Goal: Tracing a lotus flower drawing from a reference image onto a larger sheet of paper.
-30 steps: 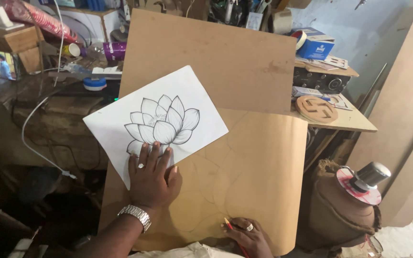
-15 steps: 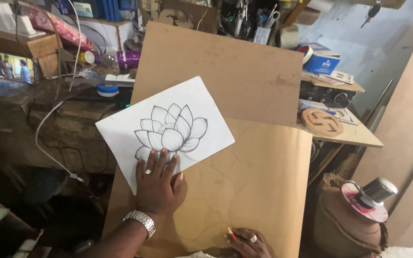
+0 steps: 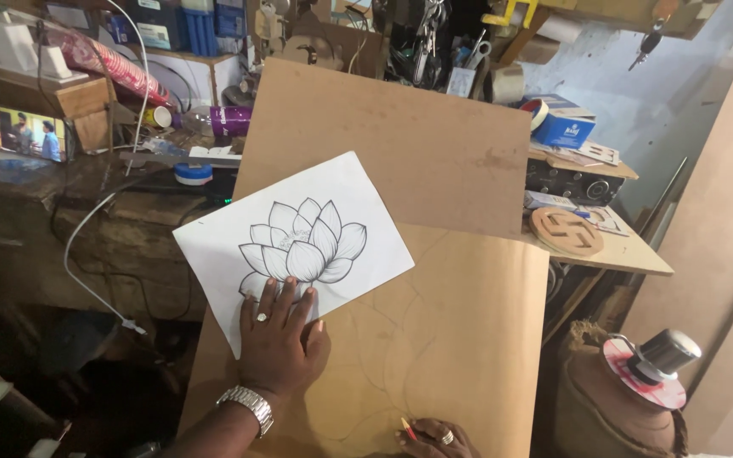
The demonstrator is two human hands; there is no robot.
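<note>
Pressing flat on a white sheet (image 3: pixel 294 246) printed with a lotus drawing (image 3: pixel 303 248), the left hand (image 3: pixel 280 339) spreads its fingers over the sheet's lower edge, holding nothing; a ring and a metal watch (image 3: pixel 248 405) show on it. The sheet lies tilted on the upper left of a brown board (image 3: pixel 460 339), which bears faint curved pencil lines. At the bottom edge of the view, the right hand (image 3: pixel 434 439) pinches a red pencil (image 3: pixel 408 428), its tip touching the board. A second board (image 3: pixel 400 144) leans behind the first. To the right, a round wooden disc (image 3: pixel 566 231) rests on a small table (image 3: pixel 638 254).
</note>
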